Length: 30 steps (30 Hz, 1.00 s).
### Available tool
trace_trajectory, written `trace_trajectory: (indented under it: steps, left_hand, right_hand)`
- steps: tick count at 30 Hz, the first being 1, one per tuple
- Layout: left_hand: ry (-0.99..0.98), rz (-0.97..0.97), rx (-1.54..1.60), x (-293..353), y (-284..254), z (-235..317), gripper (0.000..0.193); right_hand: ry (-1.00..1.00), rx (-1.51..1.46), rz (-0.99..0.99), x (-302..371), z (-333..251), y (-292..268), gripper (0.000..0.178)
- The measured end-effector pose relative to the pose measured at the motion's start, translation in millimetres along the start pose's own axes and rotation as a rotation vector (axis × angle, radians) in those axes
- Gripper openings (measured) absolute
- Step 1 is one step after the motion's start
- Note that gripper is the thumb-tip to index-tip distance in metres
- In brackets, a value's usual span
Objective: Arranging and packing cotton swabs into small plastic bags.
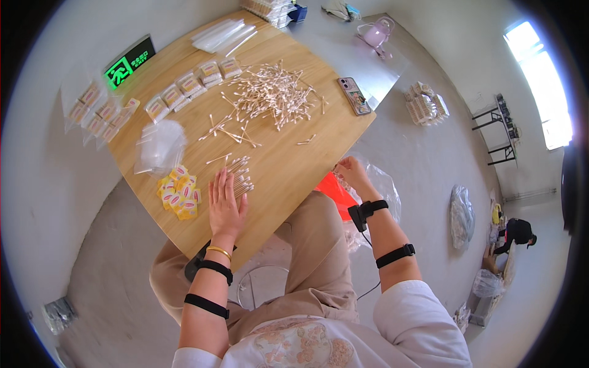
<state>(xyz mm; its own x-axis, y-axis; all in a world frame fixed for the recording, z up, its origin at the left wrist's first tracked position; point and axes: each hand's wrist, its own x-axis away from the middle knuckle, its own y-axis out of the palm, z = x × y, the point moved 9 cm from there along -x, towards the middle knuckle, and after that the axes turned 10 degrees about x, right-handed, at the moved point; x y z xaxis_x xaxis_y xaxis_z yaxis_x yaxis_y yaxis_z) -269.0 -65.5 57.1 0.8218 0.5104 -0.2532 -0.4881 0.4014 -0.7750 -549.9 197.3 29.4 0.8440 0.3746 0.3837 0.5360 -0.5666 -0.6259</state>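
My left hand (225, 207) lies on the wooden table with its fingers stretched out. Its fingertips rest at a small bundle of cotton swabs (241, 173) lined up roughly side by side. Past the table's right edge, my right hand (351, 172) hangs above a clear plastic bag (383, 184) with something red (334, 191) beside it. Those fingers are curled together, and what they hold, if anything, is hidden. A large loose heap of cotton swabs (273, 92) covers the table's far middle. Yellow-and-white printed cards (179, 191) lie left of my left hand.
Clear plastic sleeves (161, 146) lie at the table's left, near a row of small filled packs (184, 88). More packs (95, 113) sit at the far-left edge. A phone (354, 96) lies near the right corner. Another person (520, 232) bends over far right.
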Motion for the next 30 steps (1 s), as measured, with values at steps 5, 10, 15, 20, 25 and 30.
trace_trajectory:
  steps: [5,10,15,20,25,30]
  left_hand:
    - [0.034,0.039,0.011,0,-3,-1,0.06]
    - [0.027,0.048,-0.035,2,-4,-3,0.059]
    - [0.002,0.037,-0.07,0,-1,-2,0.06]
    - [0.024,0.048,0.011,1,-3,-1,0.061]
    - [-0.006,0.048,0.096,0,-11,2,0.059]
    - [-0.051,0.182,0.253,5,-27,-21,0.056]
  right_hand:
    - [-0.148,0.208,0.072,8,-9,-23,0.021]
    - [-0.451,0.345,0.115,8,-68,3,0.027]
    - [-0.827,0.697,0.304,-6,-144,43,0.031]
    - [-0.768,0.913,0.161,-40,-147,68,0.015]
    - [-0.69,0.971,0.01,-14,-97,49,0.017]
    - [-0.447,0.684,-0.066,34,-22,12,0.016]
